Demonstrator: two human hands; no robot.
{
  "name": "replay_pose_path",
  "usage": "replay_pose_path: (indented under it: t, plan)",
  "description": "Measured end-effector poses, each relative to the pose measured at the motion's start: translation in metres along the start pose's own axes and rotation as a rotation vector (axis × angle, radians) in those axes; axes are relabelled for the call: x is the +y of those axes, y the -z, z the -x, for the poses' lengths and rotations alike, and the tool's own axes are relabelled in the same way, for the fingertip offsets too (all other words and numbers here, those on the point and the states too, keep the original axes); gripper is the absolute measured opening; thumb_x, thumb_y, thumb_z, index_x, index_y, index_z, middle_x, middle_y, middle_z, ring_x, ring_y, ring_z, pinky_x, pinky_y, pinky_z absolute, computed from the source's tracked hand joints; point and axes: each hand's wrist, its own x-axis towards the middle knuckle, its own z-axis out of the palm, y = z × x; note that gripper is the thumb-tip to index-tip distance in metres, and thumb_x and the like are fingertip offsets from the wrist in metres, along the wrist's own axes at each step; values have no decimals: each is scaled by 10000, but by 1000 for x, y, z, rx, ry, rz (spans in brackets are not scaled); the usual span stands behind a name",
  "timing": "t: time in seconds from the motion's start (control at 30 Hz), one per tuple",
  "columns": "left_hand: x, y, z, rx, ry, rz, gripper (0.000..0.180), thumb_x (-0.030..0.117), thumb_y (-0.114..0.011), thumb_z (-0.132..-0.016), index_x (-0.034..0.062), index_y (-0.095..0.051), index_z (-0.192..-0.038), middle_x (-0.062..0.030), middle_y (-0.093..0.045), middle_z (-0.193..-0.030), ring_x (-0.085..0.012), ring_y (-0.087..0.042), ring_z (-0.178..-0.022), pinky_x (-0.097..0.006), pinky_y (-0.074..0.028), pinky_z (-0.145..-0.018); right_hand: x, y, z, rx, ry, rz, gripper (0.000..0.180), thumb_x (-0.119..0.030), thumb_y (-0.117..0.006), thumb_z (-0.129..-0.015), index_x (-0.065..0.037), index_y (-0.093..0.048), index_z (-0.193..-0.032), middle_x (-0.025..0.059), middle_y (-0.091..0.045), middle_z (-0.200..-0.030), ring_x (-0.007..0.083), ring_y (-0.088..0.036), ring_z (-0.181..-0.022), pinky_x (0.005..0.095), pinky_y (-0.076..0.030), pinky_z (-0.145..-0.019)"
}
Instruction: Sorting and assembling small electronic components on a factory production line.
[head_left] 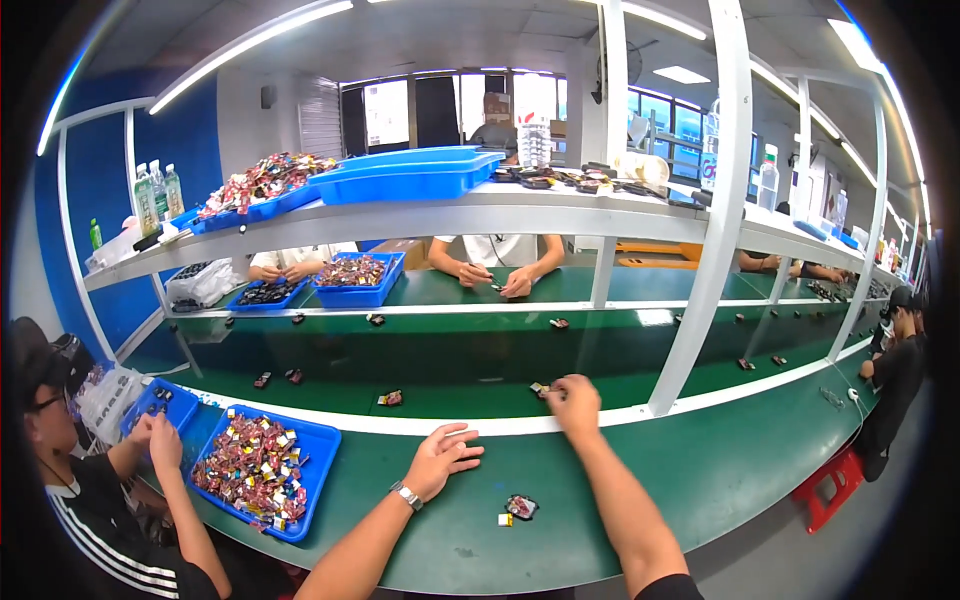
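Module [538, 389] is on the belt [460, 370], at ten o'clock from the curled right hand [573, 404], whether pinched I cannot tell, with left hand [446, 463] spread empty, and careless brushing could knock it askew.

There are two trays [327, 450] at lower left, two left of centre, three tall bottles [158, 188] at upper left, one module [521, 507] at lower centre, one stool [838, 482] at lower right.
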Motion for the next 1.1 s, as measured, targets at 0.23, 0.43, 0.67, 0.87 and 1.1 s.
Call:
replay_pose_path:
  t: [0.23, 0.43, 0.67, 0.87, 1.1]
  plan:
    - [-2, 9, -1, -98, 78, -57, 282, 72, -510, -971, -19, -482, -1236, -200, -569, -1244, -296, -618, -1098, -393, -542, -915, 46, 6, -7, -82, -169, 330, 350, -287, -774, -724, -23, -696, -940, 116, -643, -1047, 301, -603, -984, 411, -482, -825]
    - [-5, 12, -4, -133, 50, -61, 264, 82, -520, -968, -14, -504, -1213, -192, -600, -1184, -272, -643, -1022, -378, -551, -873, 5, -36, -2, -187, -218, 376, 491, -372, -804, -687, -11, -587, -940, 173, -615, -983, 374, -575, -962, 448, -464, -872]
    - [-2, 14, -2, -85, 70, -1, 272, 163, -488, -998, -5, -503, -1212, -163, -617, -1126, -224, -637, -935, -347, -543, -800, -16, -16, 17, -250, -164, -251, 514, -178, -792, -693, -12, -614, -1146, 136, -690, -1037, 255, -653, -1002, 376, -510, -851]
    - [0, 14, -5, -280, 201, 110, 410, 311, -387, -1040, 3, -506, -1282, -104, -624, -1066, -155, -607, -859, -305, -525, -748, -108, 50, 46, -627, 175, -395, 619, -116, -767, -743, -95, -526, -1313, 110, -639, -1180, 296, -519, -1172, 377, -440, -997]
    - [12, 13, -11, -247, 269, 3, 366, 212, -473, -1006, 32, -490, -1324, -96, -624, -1148, -203, -626, -1013, -362, -528, -881, -115, 36, 52, -458, 235, -411, 526, -139, -747, -767, -93, -569, -1260, 107, -595, -1192, 286, -549, -1142, 375, -467, -963]
